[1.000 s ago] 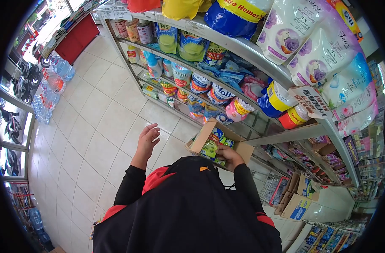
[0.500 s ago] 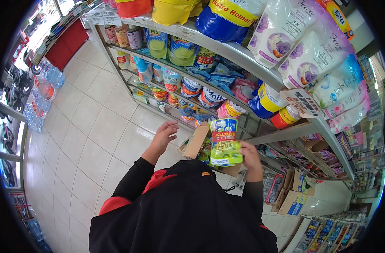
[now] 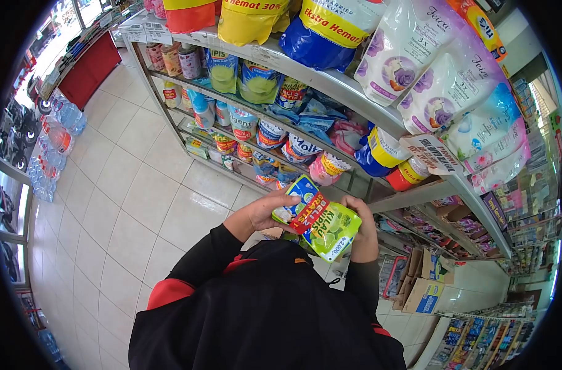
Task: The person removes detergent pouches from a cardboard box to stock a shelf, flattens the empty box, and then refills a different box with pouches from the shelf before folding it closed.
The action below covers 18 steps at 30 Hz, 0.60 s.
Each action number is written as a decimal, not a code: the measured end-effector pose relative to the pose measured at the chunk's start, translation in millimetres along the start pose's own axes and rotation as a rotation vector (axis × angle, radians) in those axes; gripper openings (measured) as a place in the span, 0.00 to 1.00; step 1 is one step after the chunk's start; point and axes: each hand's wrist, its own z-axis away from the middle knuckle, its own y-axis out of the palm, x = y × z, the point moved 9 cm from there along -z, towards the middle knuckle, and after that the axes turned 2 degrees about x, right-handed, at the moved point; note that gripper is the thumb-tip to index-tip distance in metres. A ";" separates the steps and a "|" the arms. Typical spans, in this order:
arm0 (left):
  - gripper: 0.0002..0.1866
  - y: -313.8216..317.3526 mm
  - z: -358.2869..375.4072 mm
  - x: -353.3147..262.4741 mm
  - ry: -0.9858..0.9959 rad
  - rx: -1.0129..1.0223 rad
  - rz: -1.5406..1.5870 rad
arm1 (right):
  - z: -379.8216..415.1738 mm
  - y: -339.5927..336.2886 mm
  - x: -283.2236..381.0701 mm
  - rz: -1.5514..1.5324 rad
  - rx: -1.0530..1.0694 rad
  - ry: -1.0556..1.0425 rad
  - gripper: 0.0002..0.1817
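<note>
I am pinching one flat green, red and blue plastic pouch (image 3: 330, 228) between left hand (image 3: 265, 210) and right hand (image 3: 365, 233), clear of the grey metal shelving (image 3: 349, 90).

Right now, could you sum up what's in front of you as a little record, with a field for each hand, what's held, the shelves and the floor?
left hand: gripping one end of the pouch
right hand: gripping the opposite end
held item: green and blue pouch, tilted, with a red band
top shelf: large purple-and-white pouches at the right
lower shelves: packets, pouches and cans
floor: pale tiles
floor, far left: bottles
floor, right: cardboard cartons
</note>
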 end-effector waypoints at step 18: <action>0.30 -21.9 22.9 -9.4 0.167 -0.076 0.088 | 22.9 3.7 -13.0 0.393 -0.280 -0.161 0.14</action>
